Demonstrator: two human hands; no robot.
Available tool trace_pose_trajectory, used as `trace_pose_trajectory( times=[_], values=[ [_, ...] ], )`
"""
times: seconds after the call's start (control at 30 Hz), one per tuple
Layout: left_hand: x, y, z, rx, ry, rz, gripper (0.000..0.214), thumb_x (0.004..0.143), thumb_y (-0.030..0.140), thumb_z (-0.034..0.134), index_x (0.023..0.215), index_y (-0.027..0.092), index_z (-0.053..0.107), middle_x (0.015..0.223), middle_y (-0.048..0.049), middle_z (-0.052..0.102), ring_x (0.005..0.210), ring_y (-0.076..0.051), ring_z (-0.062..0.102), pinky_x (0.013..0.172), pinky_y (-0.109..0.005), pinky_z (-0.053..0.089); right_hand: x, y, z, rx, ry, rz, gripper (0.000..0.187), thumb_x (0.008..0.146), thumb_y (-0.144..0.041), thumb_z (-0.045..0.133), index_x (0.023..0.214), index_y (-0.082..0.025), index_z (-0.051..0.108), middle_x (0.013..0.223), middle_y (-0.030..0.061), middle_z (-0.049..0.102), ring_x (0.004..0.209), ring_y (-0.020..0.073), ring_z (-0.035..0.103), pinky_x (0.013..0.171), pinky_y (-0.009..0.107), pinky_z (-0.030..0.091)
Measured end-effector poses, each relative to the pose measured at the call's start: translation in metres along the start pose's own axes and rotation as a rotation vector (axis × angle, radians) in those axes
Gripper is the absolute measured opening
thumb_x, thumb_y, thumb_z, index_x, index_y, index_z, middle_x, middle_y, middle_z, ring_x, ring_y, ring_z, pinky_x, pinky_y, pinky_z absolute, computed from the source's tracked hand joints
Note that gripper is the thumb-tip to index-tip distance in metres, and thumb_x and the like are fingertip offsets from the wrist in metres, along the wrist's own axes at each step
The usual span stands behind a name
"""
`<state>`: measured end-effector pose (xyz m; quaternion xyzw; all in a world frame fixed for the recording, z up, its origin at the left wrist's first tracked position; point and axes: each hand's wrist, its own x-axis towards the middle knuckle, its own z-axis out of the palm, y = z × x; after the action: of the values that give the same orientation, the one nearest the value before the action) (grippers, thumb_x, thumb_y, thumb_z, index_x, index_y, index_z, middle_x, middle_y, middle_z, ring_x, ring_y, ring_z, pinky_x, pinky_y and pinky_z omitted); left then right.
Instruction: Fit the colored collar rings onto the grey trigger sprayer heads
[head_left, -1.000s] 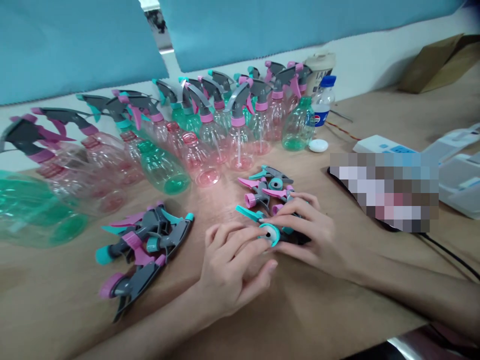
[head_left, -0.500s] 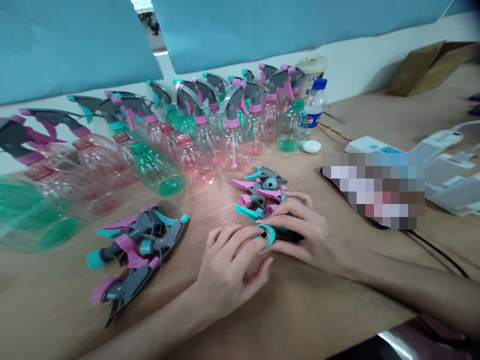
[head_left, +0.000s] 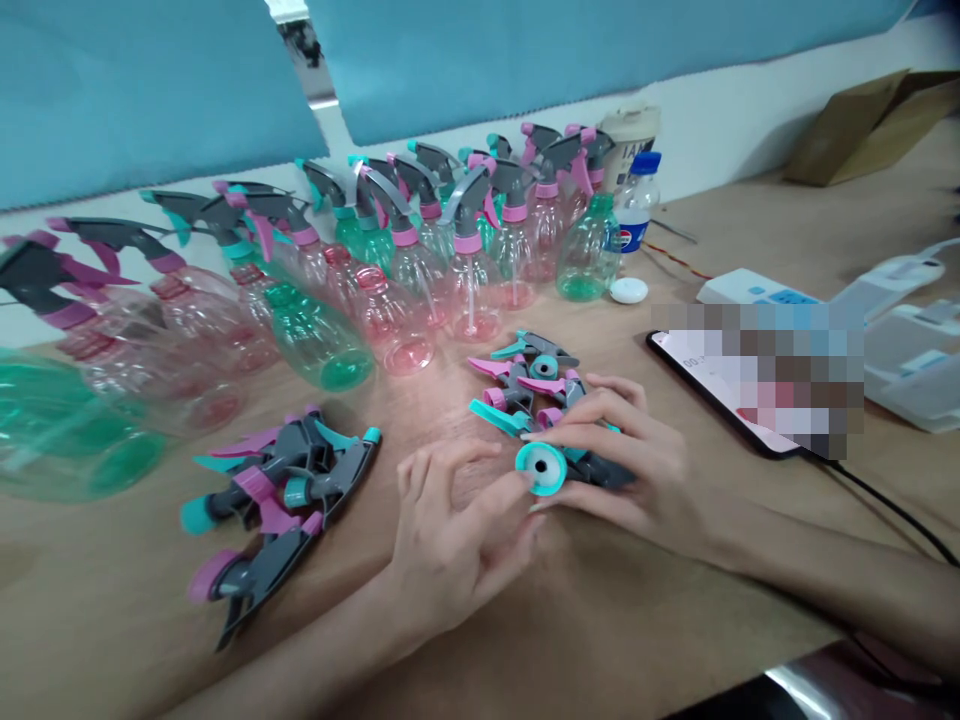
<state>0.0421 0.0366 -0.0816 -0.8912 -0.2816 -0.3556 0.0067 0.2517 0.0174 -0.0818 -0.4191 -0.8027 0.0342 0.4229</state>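
Note:
My right hand is closed on a trigger spray head, its turquoise collar turned up toward me. Inside the collar a pale disc with a dark centre hole shows. At the collar's left edge rests the index fingertip of my left hand; its thumb and other fingers are apart and loosely bent. Just beyond my right hand lies a small group of loose spray heads in grey with pink or turquoise parts, partly covered by my fingers. Another pile of spray heads lies left of my left hand.
Along the wall stand several pink and green spray bottles, some topped with spray heads, others with bare necks. A drink bottle, a white cap and a paper cup are behind. To the right are a phone with a cable and a power strip.
The collar has turned to face me more fully, showing its inner disc. My left fingers have drawn back from over it, leaving the index fingertip at its edge. My right hand keeps its hold.

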Motion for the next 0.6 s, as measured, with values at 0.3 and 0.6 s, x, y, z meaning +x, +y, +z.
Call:
trace_pose_trajectory(
  times=[0.3,0.6],
  values=[
    [0.0051,-0.0004,-0.0005,-0.044,-0.061,-0.077,0.030,0.079,0.025,0.061,0.109,0.025,0.056,0.107,-0.0079,0.052,0.096,-0.025,0.051,0.081,-0.041,0.039,-0.0014,0.0027,0.0018,0.005,0.006,0.013,0.023,0.084,-0.035,0.063,0.104,-0.023,0.063,0.087,0.0020,0.064,0.086,0.0165,0.061,0.103,0.047,0.033],
    [0.0028,-0.0027,0.0048,-0.267,-0.077,0.012,0.030,0.078,0.014,0.064,0.105,0.022,0.055,0.108,-0.0074,0.048,0.100,-0.021,0.050,0.080,-0.036,0.049,-0.0024,0.0001,0.0077,0.036,-0.051,-0.027,0.023,0.086,-0.034,0.060,0.106,-0.022,0.062,0.087,0.0018,0.063,0.086,0.0162,0.060,0.101,0.046,0.034]
  ],
)
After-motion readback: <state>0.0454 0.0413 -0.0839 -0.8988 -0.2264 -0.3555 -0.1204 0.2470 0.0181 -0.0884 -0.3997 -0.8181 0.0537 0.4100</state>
